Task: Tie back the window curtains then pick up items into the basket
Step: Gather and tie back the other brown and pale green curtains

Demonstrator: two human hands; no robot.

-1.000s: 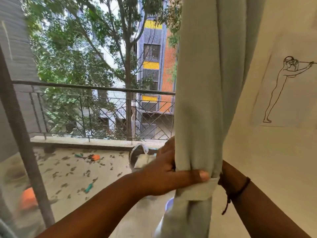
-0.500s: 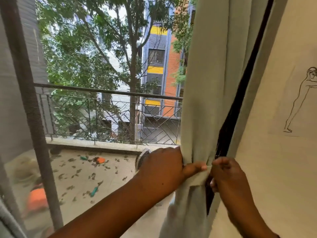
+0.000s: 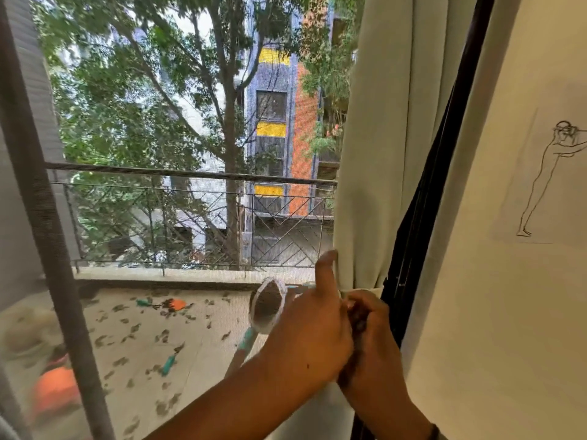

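Beyond the window, a balcony railing [image 3: 190,176]. Both hands meet at the gathered pale curtain [image 3: 381,154]; left hand [image 3: 313,331] covers right hand [image 3: 371,338], grips indiscernible, tie-back hidden.

A window screen looks out onto a balcony. A dark vertical window frame bar [image 3: 47,249] runs down the left side. Beyond it, a metal railing [image 3: 190,176] with thin diagonal wirework crosses the view. The pale balcony floor [image 3: 197,338] is scattered with dry fallen leaves, small teal bits and an orange object [image 3: 178,303]. A blurred orange shape [image 3: 54,392] sits at the lower left. Behind the railing stands a tall tree [image 3: 232,122] with green foliage, and past it a building [image 3: 279,122] with blue, orange and yellow panels. On the cream wall [image 3: 492,312] at right is a line drawing of a standing figure [image 3: 546,176] with arms raised.
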